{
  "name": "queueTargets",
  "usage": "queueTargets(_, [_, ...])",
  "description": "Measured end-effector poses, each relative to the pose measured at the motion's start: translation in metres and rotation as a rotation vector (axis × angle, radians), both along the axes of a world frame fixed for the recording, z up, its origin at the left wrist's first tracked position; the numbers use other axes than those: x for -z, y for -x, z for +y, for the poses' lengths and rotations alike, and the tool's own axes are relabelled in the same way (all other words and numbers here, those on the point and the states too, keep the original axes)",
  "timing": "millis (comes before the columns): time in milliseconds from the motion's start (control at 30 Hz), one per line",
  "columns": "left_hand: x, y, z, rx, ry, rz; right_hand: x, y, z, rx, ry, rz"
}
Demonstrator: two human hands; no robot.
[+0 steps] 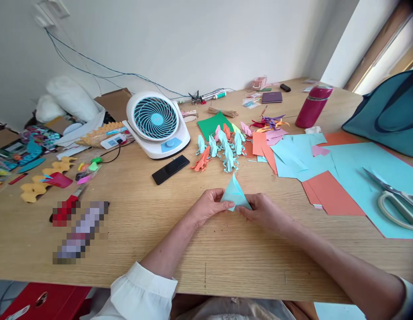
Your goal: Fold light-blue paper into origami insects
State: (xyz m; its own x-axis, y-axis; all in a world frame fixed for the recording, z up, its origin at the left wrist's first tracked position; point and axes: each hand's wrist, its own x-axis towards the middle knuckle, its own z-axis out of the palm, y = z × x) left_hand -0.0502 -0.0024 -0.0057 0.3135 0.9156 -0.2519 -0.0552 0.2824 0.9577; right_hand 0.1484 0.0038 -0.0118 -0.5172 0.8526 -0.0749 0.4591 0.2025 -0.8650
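A folded light-blue paper (235,194) with a pointed top sits on the wooden table (133,222) between both hands. My left hand (209,205) pinches its left edge with thumb and fingers. My right hand (264,212) pinches its right lower corner. Behind the paper stands a cluster of finished folded paper figures (223,149), mostly light blue with a few orange and pink ones.
A white desk fan (157,122) and a black phone (170,169) lie back left. Sheets of blue and orange paper (329,178) with scissors (393,200) cover the right. A maroon bottle (313,106) and a teal bag (389,115) stand farther right. Craft clutter fills the left.
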Motion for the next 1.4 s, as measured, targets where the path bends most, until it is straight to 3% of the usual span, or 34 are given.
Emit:
queueTargets(167, [0.001,-0.001,-0.001,0.032,-0.019,0.025,-0.002,0.002,-0.002,-0.025,0.022,0.007])
queueTargets(500, [-0.001,-0.004,-0.005,-0.052,-0.036,0.058,0.002,0.003,0.002,-0.035,0.122,0.054])
queueTargets(767, [-0.004,0.000,-0.002,-0.214,0.038,0.018,-0.011,-0.008,0.011,-0.037,0.427,0.269])
queueTargets(1133, [-0.003,-0.001,-0.001,-0.198,0.109,0.012,-0.014,-0.025,0.019,-0.165,0.317,0.081])
queueTargets(1400, [-0.001,-0.002,-0.001,-0.164,0.118,0.034,-0.005,-0.029,0.023,-0.115,0.322,0.056])
